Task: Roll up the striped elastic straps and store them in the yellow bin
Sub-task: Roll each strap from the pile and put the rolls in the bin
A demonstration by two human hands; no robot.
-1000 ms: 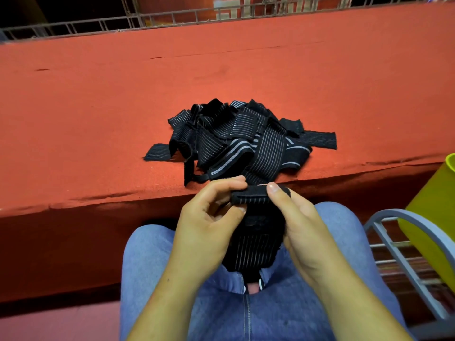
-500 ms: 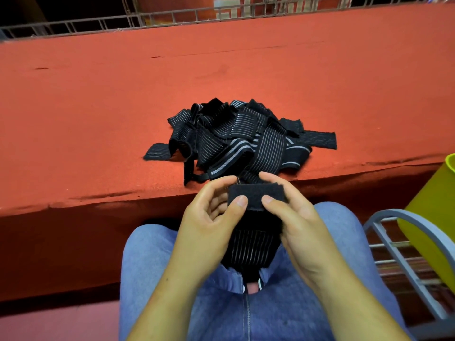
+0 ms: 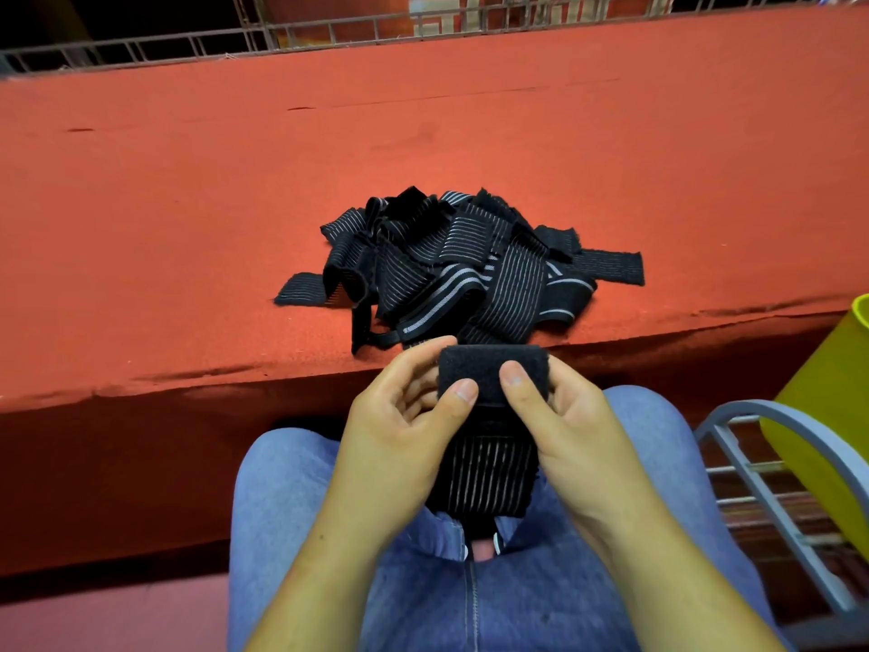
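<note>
Striped elastic strap [image 3: 491,369]: fuzzy end pinched above the lap between left hand [image 3: 395,425] and right hand [image 3: 564,416], striped tail hanging below; rolling apparently just begun, next turns need even tension; remaining strap pile [image 3: 470,270] on red desk [image 3: 188,204], yellow bin [image 3: 823,416] at right.

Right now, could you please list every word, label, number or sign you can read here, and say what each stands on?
None can be read.
Strap, pinched by the left hand and right hand: stripes only, no label showing.
Pile: stripes only.
Bin: no marking on the part in view.
Red panel at the top edge: pale angular pattern, cut off, unreadable.
</note>
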